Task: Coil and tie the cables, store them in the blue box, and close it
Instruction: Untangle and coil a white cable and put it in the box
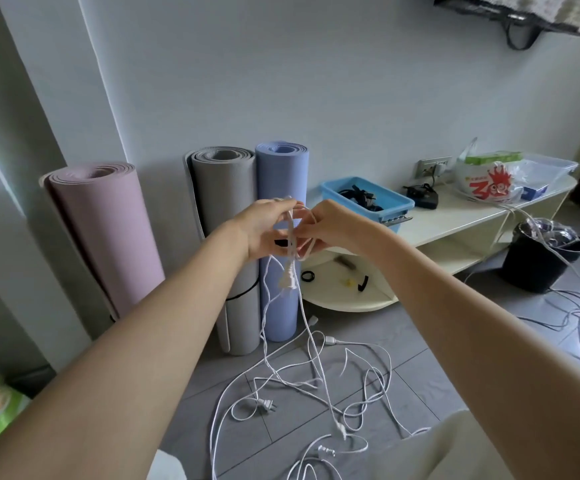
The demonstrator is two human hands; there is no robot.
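Observation:
Both hands are raised in front of me, holding a white cable (302, 306) between them. My left hand (264, 230) grips several loops of it, and my right hand (330, 226) pinches the same loops from the right. A white plug (288, 280) dangles just below the hands. The rest of the cable trails down into a loose tangle of white cables (316, 386) on the grey floor. The blue box (368, 199) stands open on the cream low table (454, 216), with black cables inside. Black ties (307, 276) lie on the table's lower shelf.
Three rolled mats, pink (105, 230), grey (229, 251) and blue (281, 237), stand against the wall. A black bucket (537, 258) with more cables sits right of the table. A plastic bag (489, 181) and clear container (551, 168) are on the table.

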